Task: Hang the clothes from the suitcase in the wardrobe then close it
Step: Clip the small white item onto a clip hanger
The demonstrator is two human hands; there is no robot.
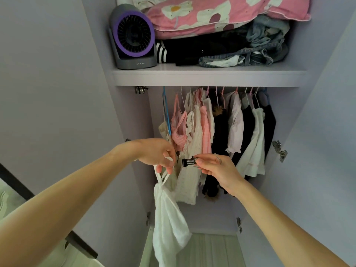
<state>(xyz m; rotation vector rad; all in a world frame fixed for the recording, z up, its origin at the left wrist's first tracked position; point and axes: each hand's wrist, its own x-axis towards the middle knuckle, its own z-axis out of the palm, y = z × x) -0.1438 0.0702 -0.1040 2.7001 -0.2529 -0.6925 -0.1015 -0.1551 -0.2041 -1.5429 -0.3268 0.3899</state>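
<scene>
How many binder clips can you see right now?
1. The black binder clip is pinched by the right hand, in front of the hanging clothes, beside the left hand holding the white garment. Others may be hidden.

A home bedroom: open wardrobe [192,79] holding hung clothes [212,128], bedding [212,14].

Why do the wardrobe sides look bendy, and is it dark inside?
In the head view the wide lens curves the wardrobe sides and the shelf; in the head view the light is soft and dim, without glare, and the black clothes lose detail.
</scene>
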